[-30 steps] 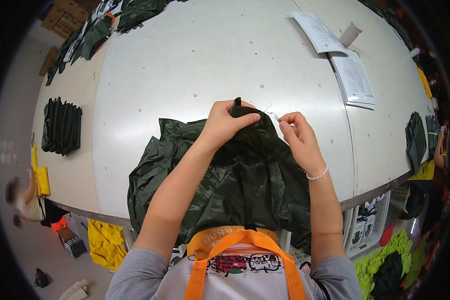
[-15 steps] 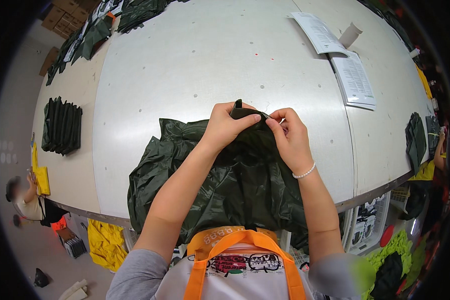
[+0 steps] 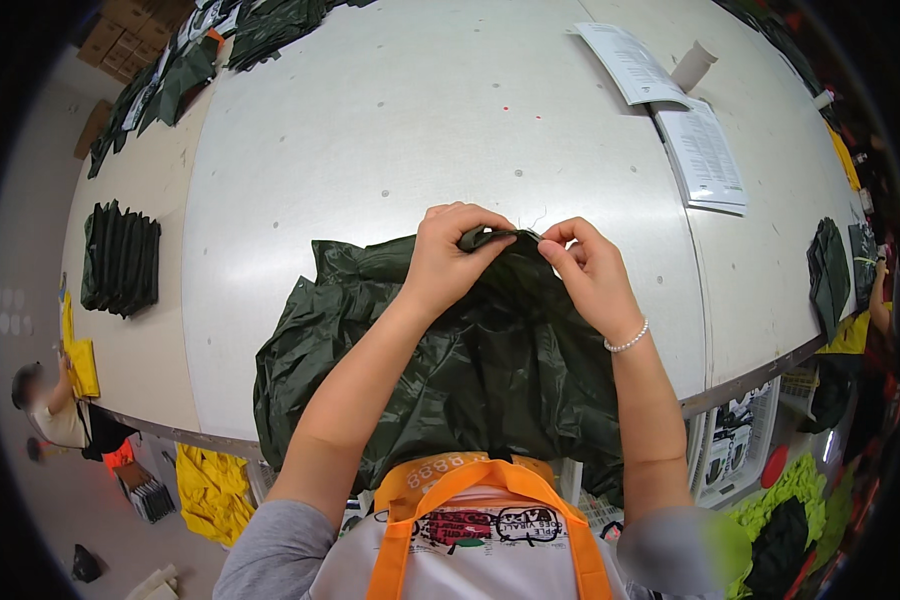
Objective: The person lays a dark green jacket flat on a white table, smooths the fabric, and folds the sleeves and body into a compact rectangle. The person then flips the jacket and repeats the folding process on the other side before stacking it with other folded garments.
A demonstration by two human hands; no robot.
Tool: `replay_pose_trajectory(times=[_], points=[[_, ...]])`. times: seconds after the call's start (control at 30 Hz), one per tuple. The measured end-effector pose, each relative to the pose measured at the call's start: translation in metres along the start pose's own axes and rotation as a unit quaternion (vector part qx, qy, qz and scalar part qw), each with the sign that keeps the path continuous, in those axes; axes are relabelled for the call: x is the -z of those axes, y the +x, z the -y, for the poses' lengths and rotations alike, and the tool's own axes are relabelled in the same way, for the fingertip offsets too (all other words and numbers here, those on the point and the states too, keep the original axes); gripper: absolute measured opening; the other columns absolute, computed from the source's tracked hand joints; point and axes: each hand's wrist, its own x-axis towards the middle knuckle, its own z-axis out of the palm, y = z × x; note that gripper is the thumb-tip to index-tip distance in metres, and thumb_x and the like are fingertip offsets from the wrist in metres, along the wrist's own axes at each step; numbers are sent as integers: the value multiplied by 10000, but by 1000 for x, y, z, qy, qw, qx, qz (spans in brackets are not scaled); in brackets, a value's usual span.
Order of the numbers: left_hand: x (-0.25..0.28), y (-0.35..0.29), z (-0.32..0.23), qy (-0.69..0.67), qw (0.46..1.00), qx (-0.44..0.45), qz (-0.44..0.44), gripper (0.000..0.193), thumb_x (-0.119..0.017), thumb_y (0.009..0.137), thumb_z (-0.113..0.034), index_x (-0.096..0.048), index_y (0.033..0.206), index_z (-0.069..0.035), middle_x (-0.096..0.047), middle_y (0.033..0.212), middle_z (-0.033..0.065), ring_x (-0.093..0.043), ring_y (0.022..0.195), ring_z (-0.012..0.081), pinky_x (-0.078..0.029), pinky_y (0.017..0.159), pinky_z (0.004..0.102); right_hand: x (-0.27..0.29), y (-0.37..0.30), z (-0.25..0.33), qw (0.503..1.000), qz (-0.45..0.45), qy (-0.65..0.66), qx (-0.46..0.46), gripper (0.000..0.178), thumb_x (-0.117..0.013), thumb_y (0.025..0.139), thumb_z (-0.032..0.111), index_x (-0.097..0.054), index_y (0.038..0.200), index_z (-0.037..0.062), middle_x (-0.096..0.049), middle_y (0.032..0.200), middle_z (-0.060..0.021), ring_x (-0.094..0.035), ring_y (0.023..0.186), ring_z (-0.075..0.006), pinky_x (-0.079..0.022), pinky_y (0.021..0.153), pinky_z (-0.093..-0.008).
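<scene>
A crumpled dark green garment (image 3: 470,370) of shiny coated fabric lies at the table's near edge and hangs over it toward my apron. My left hand (image 3: 445,250) is closed on a folded, rolled part of its upper edge, thumb on the near side. At the same edge, my right hand (image 3: 585,262) is closed in a pinch, fingertips against the fabric. A small thin greyish thing shows at those fingertips, too small to name. Loose threads (image 3: 536,218) stick up from the edge between both hands.
A pale table (image 3: 300,130) spreads ahead. Folded dark green pieces (image 3: 122,258) stand in a stack at left; more garments (image 3: 275,30) lie at the far left. Printed booklets (image 3: 705,155) and a white roll (image 3: 694,66) are at right. A person (image 3: 50,400) is at far left.
My right hand has turned and shifted slightly right, its wrist farther out. The left hand has rolled the held edge over, so the upright fold now lies flatter.
</scene>
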Motion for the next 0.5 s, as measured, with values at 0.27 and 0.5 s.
replay_pose_trajectory(times=[0.27,0.5], points=[[2,-3,1,71,994,-75,-29,115,-747,712,-84,-669,785,-126,-664,770,-38,-583,731,141,-334,782,305,7,11,16,993,46,-97,53,173,-646,854,145,-589,855,-18,-610,766,-84,-532,608,-133,-455,578,-252],[4,-6,4,100,985,-134,-36,184,-748,669,-54,-634,783,-141,-650,783,-55,-570,721,126,-324,766,309,23,19,13,990,104,-88,-22,188,-646,862,173,-613,884,-11,-625,776,-48,-529,615,-89,-453,588,-234]])
